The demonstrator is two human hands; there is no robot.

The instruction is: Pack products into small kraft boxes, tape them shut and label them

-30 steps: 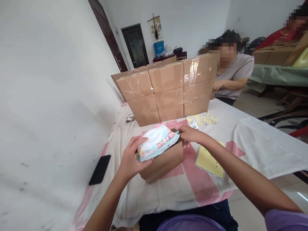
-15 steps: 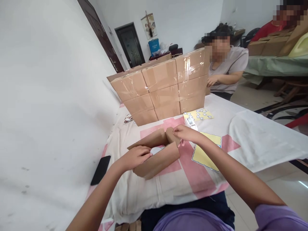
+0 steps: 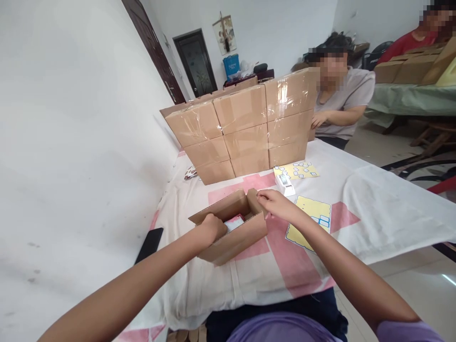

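Packet (image 3: 235, 221) lies in box (image 3: 245, 239) beside curled left fingers (image 3: 221, 228), hold unclear; right fingers (image 3: 263, 195) grip box flap (image 3: 254, 202).

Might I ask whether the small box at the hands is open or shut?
Open: the small box shows inner walls and a packet inside.

A table (image 3: 381, 209) draped in a white cloth with pink patches (image 3: 213, 285) bore an open, oblong brown cardboard box (image 3: 237, 243), a block of clear-taped brown cardboard cartons (image 3: 246, 142), a flat black phone (image 3: 150, 243) (near the cloth's left edge), a small white device with a screen (image 3: 285, 186), and two yellow patterned sheets (image 3: 317, 207).
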